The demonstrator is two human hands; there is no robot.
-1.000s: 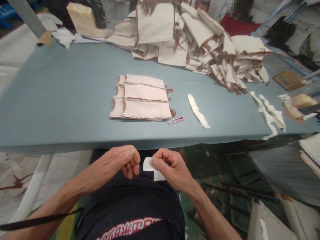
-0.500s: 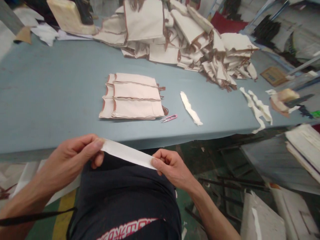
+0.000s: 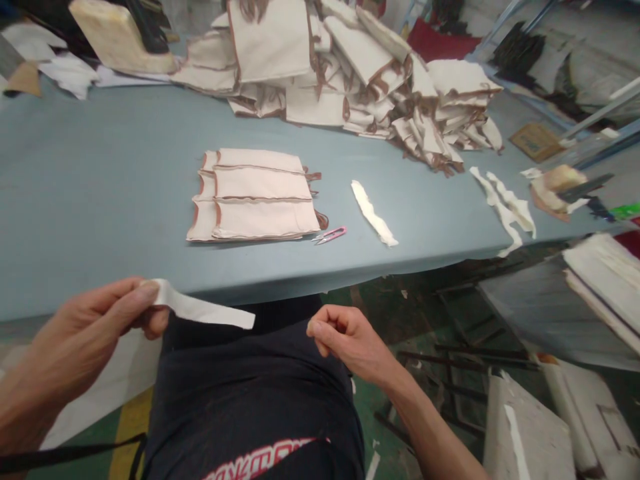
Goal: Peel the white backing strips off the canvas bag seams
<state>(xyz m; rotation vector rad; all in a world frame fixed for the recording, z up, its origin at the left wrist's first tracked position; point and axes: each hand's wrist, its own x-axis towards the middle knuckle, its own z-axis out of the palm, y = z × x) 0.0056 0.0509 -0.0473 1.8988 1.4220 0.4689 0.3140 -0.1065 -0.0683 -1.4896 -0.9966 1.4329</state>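
Note:
A white fabric strip [image 3: 210, 312] is pinched at one end by my left hand [image 3: 113, 307], and its other end hangs free toward the right. My right hand [image 3: 347, 340] is closed, thumb against fingertips, apart from the strip, with nothing visible in it. Both hands are in front of the table edge, above my dark apron [image 3: 255, 393]. On the table beyond them lies a stack of folded cream fabric pieces [image 3: 260, 183] with brown edging. Pink-handled thread snips [image 3: 330, 235] rest at its lower right corner, and a wavy cream strip [image 3: 373, 213] lies further right.
A large heap of cream bags with brown trim [image 3: 340, 80] fills the back of the blue-grey table [image 3: 125, 200]. Torn cream strips [image 3: 503, 207] and a small cardboard box [image 3: 537, 141] lie at the right. White boards [image 3: 530, 427] stand low at the right.
My right hand has let go of its end of the strip. My left hand has moved left with the strip, which now droops loosely. The view has shifted slightly.

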